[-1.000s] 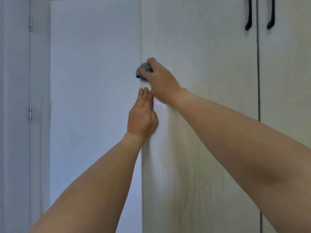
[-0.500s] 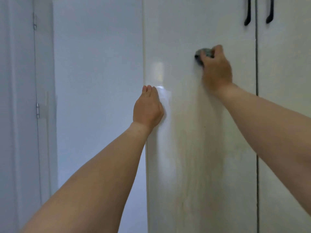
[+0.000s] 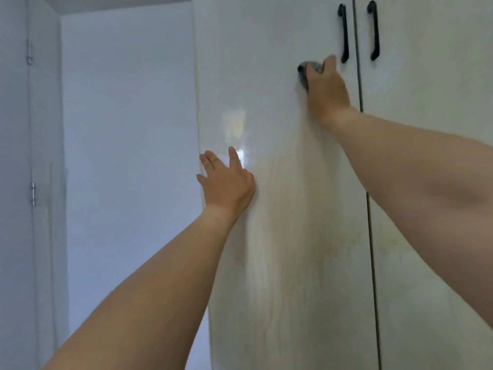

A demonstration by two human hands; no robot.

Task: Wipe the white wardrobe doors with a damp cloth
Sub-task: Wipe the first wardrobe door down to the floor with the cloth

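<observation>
No legible text, label, brand, number or sign is showing anywhere in the view.

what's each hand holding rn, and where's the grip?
Right hand holds a bunched grey cloth, grip over its back. Left hand holds nothing; it rests flat on the wardrobe door.

A pale wall [image 3: 128, 156] stands beside a door [image 3: 16, 182] with metal hinges [image 3: 32, 193].
</observation>
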